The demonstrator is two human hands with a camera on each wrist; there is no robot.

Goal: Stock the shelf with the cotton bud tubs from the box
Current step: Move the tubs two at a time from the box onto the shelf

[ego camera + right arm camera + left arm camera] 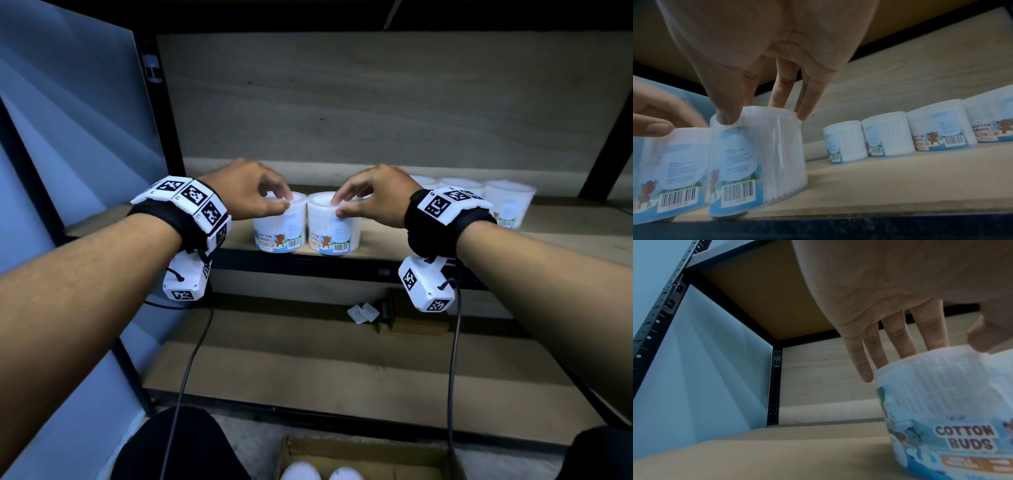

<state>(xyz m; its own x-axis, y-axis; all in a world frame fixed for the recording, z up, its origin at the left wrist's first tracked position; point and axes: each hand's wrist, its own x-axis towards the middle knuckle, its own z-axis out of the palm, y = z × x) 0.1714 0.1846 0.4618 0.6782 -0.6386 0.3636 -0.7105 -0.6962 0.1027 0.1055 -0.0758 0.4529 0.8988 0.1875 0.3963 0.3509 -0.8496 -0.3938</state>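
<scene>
gripping two tubs [281,222] side by side on the shelf [394,246], one per hands [246,192]; four more tubs [890,138] rightward

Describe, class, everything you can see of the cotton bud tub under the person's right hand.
The tub is a translucent white plastic cylinder packed with upright cotton buds. A blue label wraps it, showing a bear, a barcode and "COTTON BUDS". It stands upright at the front edge of the shelf, touching or nearly touching the twin tub on its left. The right hand holds its lid rim from above with its fingertips.
</scene>
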